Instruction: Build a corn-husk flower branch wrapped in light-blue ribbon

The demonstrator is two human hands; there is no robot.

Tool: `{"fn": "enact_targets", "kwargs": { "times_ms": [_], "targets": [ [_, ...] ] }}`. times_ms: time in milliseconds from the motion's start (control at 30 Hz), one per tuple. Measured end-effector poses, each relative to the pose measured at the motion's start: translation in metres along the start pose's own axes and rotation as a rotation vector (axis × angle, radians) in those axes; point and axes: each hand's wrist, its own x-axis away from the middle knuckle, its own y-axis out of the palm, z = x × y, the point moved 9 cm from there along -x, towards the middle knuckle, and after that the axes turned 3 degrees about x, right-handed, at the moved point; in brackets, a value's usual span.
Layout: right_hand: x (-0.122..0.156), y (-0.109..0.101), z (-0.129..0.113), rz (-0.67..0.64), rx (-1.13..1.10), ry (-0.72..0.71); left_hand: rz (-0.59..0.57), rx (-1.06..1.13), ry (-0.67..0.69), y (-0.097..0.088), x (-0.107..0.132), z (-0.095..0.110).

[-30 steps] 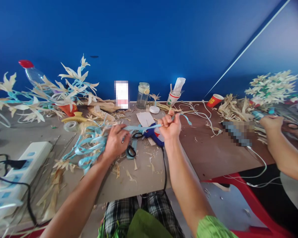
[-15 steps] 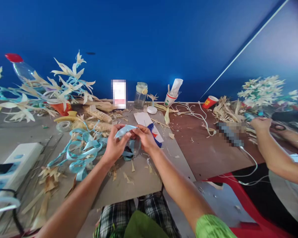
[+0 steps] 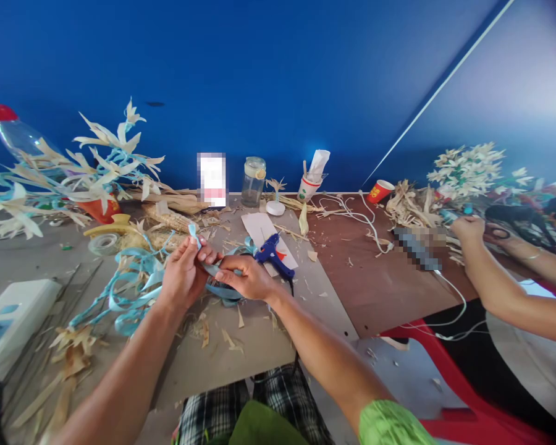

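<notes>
A strip of light-blue ribbon (image 3: 210, 268) runs between my two hands above the table. My left hand (image 3: 181, 273) pinches it, with a folded end standing up above the fingertips. My right hand (image 3: 246, 278) is closed on the ribbon's other stretch, thumb on top. Whether a stem lies inside the ribbon I cannot tell. Beside my left hand spreads a tangle of blue ribbon loops (image 3: 136, 281) with a dried-husk flower (image 3: 74, 340) at its near end. A blue glue gun (image 3: 274, 254) rests on white paper (image 3: 256, 225) just beyond my right hand.
Husk flowers in a red cup (image 3: 102, 209), corn cobs (image 3: 169, 217), clear tape (image 3: 103, 243) and a power strip (image 3: 23, 321) are on the left. A glass jar (image 3: 252, 185) and paper cups (image 3: 308, 188) stand by the wall. At the right, a co-worker's arms (image 3: 500, 278) reach over the table.
Both hands have moved left and slightly down, and the ribbon has gone from flat across to upright at its left end. More of the glue gun shows. The view has shifted right.
</notes>
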Motion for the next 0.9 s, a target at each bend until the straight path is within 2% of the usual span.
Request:
{"fn": "enact_targets", "kwargs": {
  "times_ms": [67, 100, 133, 200, 233, 333, 433, 533, 733, 900],
  "targets": [
    [-0.002, -0.011, 0.001, 0.052, 0.026, -0.038, 0.062, -0.073, 0.044, -0.009, -0.002, 0.003],
    [-0.002, -0.023, 0.004, 0.129, 0.064, -0.046, 0.103, -0.138, 0.075, -0.015, -0.003, 0.004],
    [-0.001, -0.041, 0.008, 0.265, 0.124, -0.035, 0.149, -0.223, 0.117, -0.022, -0.004, 0.007],
    [0.005, -0.081, 0.017, 0.541, 0.364, 0.018, 0.231, -0.422, 0.201, -0.034, -0.005, 0.012],
    [0.009, -0.096, 0.02, 0.631, 0.498, 0.054, 0.255, -0.534, 0.214, -0.038, -0.006, 0.013],
    [0.019, -0.128, 0.03, 0.771, 0.76, 0.185, 0.289, -0.841, 0.231, -0.043, -0.008, 0.015],
    [0.025, -0.14, 0.037, 0.8, 0.901, 0.316, 0.236, -0.96, 0.22, -0.038, -0.009, 0.012],
    [0.027, -0.141, 0.044, 0.773, 0.98, 0.419, 0.146, -0.984, 0.205, -0.03, -0.009, 0.005],
    [0.025, -0.138, 0.051, 0.719, 1.04, 0.501, 0.067, -1.059, 0.246, -0.021, -0.006, 0.002],
    [0.021, -0.129, 0.048, 0.65, 1.117, 0.552, 0.018, -1.123, 0.278, -0.015, -0.004, 0.006]
  ]
}}
